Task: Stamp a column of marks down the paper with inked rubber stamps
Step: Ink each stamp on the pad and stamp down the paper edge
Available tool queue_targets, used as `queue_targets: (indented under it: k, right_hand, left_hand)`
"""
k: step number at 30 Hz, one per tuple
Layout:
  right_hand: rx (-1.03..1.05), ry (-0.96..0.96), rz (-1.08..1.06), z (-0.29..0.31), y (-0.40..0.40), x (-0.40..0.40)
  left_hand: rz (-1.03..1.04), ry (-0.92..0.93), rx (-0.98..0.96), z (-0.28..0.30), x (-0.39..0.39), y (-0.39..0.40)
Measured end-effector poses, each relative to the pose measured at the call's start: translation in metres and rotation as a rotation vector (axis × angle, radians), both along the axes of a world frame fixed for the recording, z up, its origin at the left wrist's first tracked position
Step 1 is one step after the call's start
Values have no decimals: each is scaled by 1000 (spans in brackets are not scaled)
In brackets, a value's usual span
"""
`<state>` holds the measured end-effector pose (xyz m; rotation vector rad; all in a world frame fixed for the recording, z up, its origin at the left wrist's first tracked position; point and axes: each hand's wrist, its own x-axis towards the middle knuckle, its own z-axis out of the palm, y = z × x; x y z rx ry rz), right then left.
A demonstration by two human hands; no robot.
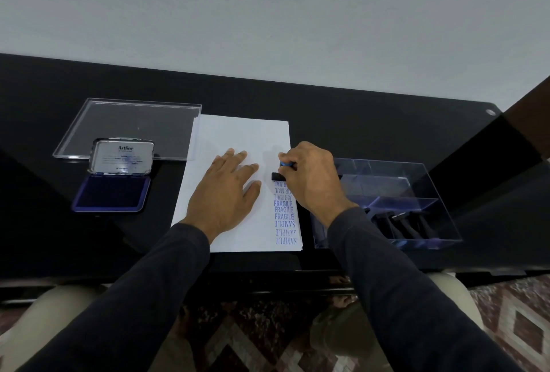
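Observation:
A white paper sheet lies on the black desk. Down its right edge runs a column of blue marks reading AIR MAIL, FRAGILE and SAMPLE. My right hand grips a rubber stamp with a blue handle top, and its black base rests on the paper just above the topmost AIR MAIL mark. My left hand lies flat with fingers spread on the middle of the sheet. An open Artline ink pad with a blue inked bed sits left of the paper.
A clear plastic lid lies behind the ink pad. Right of the paper stands a clear box holding several more black-handled stamps. The desk's front edge runs just below the sheet; a wall rises behind the desk.

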<state>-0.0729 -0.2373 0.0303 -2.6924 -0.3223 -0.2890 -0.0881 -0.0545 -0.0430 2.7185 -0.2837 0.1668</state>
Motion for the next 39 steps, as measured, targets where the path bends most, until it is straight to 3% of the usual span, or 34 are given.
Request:
queue_targets:
  k: [39]
  right_hand:
    - [-16, 109, -27, 7, 3, -2]
  left_hand:
    - [3, 5, 17, 1, -1, 0]
